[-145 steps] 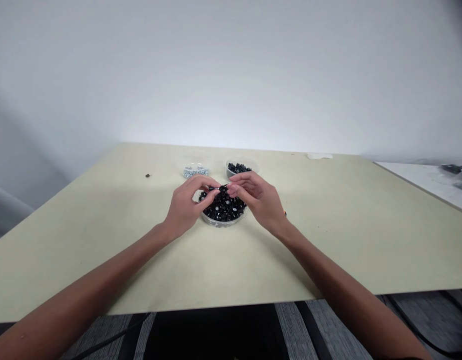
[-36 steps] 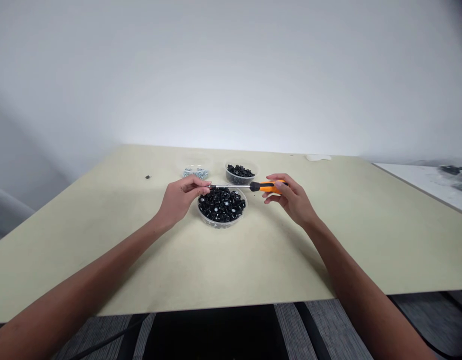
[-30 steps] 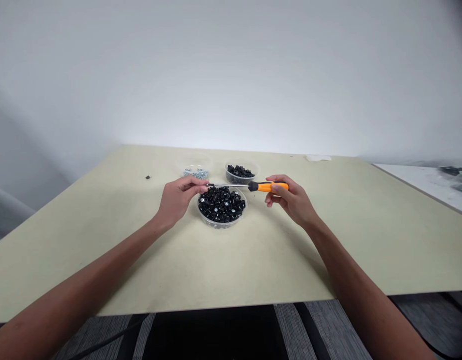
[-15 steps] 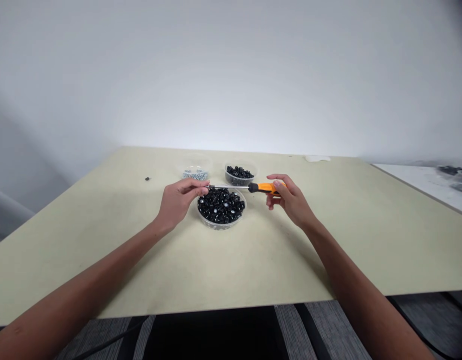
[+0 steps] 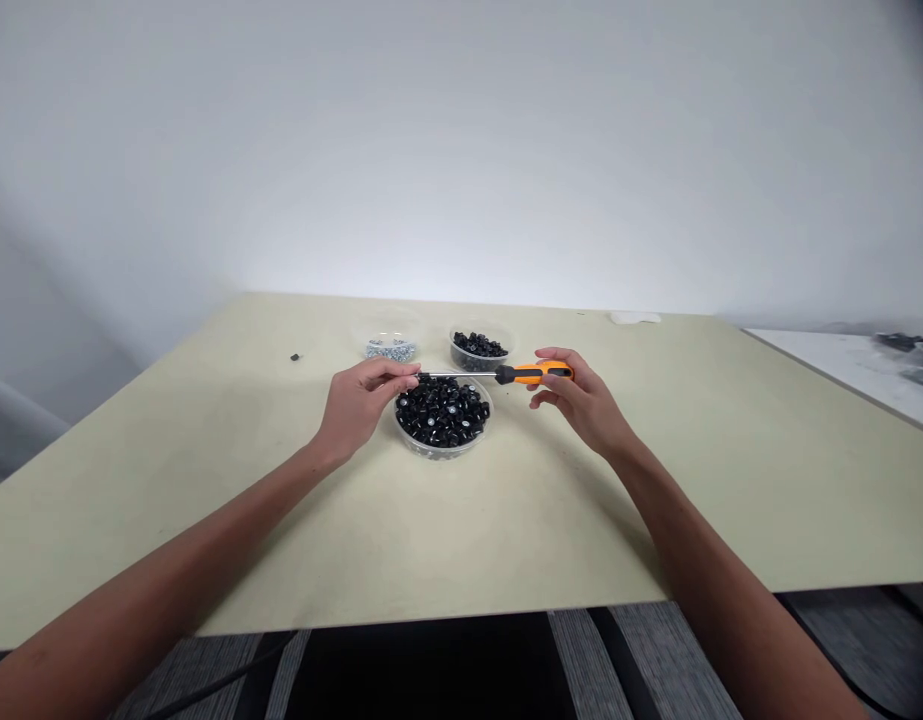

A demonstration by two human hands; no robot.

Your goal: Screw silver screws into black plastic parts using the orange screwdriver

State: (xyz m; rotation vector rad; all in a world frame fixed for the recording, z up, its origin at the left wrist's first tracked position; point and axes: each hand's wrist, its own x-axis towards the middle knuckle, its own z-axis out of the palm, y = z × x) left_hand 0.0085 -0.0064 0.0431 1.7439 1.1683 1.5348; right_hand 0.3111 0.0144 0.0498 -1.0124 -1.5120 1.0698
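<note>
On the pale yellow surface (image 5: 168,450), to the left of the left grip (image 5: 356,402) and farther from the person, lies a small dark bit (image 5: 295,357). The left grip is pinched on the tip end of the screwdriver (image 5: 504,375); whether it holds also some small piece there, I cannot tell, because this place is hidden. Behind the left grip, slightly to its right, stands a clear bowl (image 5: 392,324) with silver pieces (image 5: 391,351). Between the two grips, but nearer to the left one, is the front bowl (image 5: 442,453), filled with black pieces (image 5: 442,415), of which some show a silvery round face. Over the far part of this bowl, the screwdriver reaches almost level from the left grip to the right grip (image 5: 587,402). Behind it, also between the grips, stands the back bowl (image 5: 479,364) with other small black parts (image 5: 480,345). The right grip is closed around the orange and black handle (image 5: 534,373). Behind the right grip and to its right, there is a flat white thing (image 5: 634,318). Far to the right, a second, white surface (image 5: 821,352) carries dark things (image 5: 903,341), too blurred to name.
</note>
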